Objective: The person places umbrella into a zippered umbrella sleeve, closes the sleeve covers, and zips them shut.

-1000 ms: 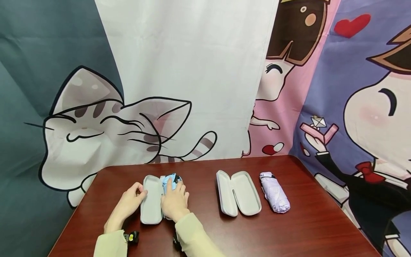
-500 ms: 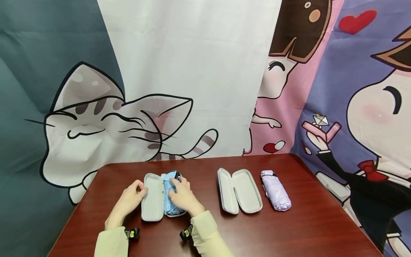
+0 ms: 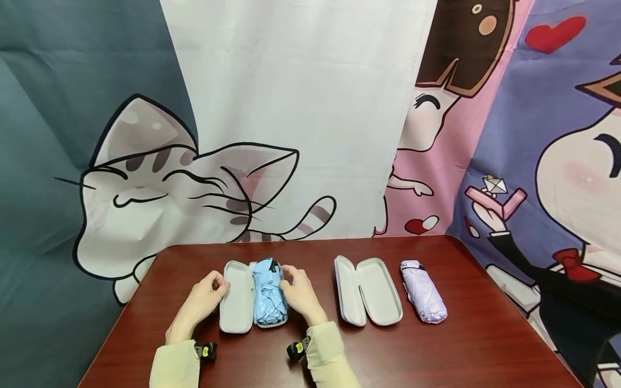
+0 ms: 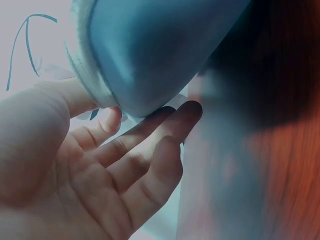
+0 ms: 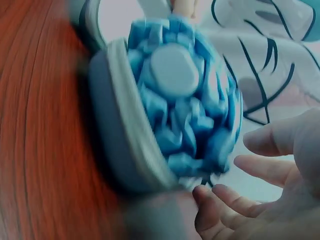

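Observation:
An open grey hard-shell case (image 3: 236, 297) lies on the left of the table, its two halves side by side. Bundled in its right half is a blue folded umbrella (image 3: 270, 295), whose pale round end (image 5: 174, 70) faces the right wrist camera. My left hand (image 3: 201, 304) holds the outer rim of the left half, thumb at the inner edge and fingers against the outer shell (image 4: 150, 50). Beside the right half, my right hand (image 3: 301, 293) is relaxed, its fingers (image 5: 265, 172) close to the umbrella and rim but holding nothing.
A second open grey case (image 3: 380, 293) lies right of centre with nothing in its halves. Further right is a lilac folded umbrella (image 3: 423, 292). The brown table (image 3: 407, 355) ends at a cartoon-printed cloth (image 3: 301, 108) hanging behind it.
My right hand has lifted off the blue umbrella and moved right, to the side of the case, uncovering the umbrella. My left hand stays at the case's left rim.

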`<state>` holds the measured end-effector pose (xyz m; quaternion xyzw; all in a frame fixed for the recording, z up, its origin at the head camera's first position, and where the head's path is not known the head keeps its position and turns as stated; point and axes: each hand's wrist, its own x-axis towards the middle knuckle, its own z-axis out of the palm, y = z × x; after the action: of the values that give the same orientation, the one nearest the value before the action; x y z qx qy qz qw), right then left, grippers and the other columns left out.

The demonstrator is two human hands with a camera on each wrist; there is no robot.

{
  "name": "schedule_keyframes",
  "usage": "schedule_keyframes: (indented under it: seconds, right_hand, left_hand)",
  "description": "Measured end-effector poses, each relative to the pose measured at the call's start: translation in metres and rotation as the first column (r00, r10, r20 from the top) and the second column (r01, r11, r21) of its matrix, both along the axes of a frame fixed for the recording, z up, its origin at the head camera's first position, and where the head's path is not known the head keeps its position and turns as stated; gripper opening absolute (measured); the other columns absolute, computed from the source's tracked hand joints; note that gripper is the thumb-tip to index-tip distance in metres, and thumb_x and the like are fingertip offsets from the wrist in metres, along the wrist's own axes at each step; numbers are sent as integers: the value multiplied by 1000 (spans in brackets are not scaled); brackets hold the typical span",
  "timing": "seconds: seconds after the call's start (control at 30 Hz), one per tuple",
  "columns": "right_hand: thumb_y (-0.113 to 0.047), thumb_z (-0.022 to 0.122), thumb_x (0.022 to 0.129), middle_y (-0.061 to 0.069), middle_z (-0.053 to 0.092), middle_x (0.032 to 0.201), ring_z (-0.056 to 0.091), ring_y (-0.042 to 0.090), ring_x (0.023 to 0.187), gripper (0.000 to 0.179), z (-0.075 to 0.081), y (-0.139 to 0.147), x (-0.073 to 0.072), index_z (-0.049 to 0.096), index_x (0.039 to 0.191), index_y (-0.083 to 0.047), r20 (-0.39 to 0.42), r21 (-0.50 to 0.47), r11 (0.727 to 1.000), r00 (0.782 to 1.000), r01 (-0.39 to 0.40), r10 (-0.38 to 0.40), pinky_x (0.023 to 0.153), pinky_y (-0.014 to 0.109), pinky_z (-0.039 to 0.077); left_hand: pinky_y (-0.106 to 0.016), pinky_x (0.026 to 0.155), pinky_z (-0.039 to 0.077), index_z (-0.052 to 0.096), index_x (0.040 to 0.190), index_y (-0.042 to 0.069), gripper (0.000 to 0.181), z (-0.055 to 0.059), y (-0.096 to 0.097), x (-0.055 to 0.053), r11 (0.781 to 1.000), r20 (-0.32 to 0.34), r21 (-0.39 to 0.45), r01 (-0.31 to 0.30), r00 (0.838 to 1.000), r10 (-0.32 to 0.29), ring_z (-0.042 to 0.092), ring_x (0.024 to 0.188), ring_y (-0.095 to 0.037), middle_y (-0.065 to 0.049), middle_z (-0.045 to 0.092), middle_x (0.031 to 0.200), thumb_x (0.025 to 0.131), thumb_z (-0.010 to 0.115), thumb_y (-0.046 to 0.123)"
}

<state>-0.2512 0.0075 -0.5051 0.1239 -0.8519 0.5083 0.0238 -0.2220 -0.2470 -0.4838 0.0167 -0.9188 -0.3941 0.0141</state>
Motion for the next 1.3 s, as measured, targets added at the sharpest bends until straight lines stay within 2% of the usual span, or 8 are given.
schedule_keyframes:
  seconds: [0.13,0.33,0.57,0.73,0.97,1.07,1.2,1.3]
  right_hand:
    - [-11,59,90,7,63,104,58,21,92,35,-9,7,-4,62,125,-4,34,-10,1000,999,21,-21,82,41,47]
    - [-11,63,87,0,67,84,60,13,75,23,-16,8,-5,70,107,-2,48,-9,999,998,37,-36,72,34,49]
    - [-10,65,86,-6,67,77,59,8,71,17,-20,7,-5,74,99,-7,80,21,998,995,60,-62,70,30,48]
    - [-6,65,85,-4,68,74,61,10,60,16,-20,8,-4,74,98,-5,101,-3,999,994,49,-49,65,28,49]
    - [-7,66,86,-3,69,79,60,9,69,12,-23,8,-6,75,93,-8,78,23,998,996,51,-52,68,28,49]
    - [-5,66,85,-1,69,75,62,11,61,11,-24,8,-5,74,92,-6,97,-10,999,994,46,-45,61,28,50]
    - [-4,65,85,0,67,67,60,16,48,10,-25,8,-5,73,91,-5,134,-58,997,990,44,-36,48,27,48]
    - [-4,64,85,1,65,63,56,14,43,10,-25,8,-4,73,90,-6,137,-61,997,990,45,-37,44,27,46]
  left_hand:
    - [-31,58,37,49,95,10,18,0,-1,0,1000,2,-1,1,1000,-1,45,61,-17,-2,43,64,98,59,25]
    - [-32,61,37,50,94,10,18,0,0,0,1000,-16,-8,0,1000,0,46,65,-18,-2,44,68,97,60,24]
    - [-32,65,37,51,96,10,19,-1,1,0,1000,-40,-6,2,999,-2,48,71,-18,-3,48,74,98,59,27]
    - [-34,69,38,51,99,10,22,-1,2,-1,1000,-45,-7,-6,999,6,50,78,-20,-4,52,82,99,58,30]
    - [-37,77,44,45,114,7,31,-1,5,-2,999,1,37,-14,1000,13,58,89,-22,-7,64,95,101,54,34]
    - [-42,85,45,42,124,5,38,-1,7,-1,997,29,75,-3,1000,1,60,99,-26,-11,67,105,102,51,34]
    - [-50,93,43,36,139,1,52,-3,11,0,995,58,100,19,998,-25,58,110,-32,-21,63,118,103,46,37]
    - [-54,98,40,31,146,-2,62,-6,14,0,992,75,118,42,996,-51,53,120,-37,-27,54,131,104,42,42]
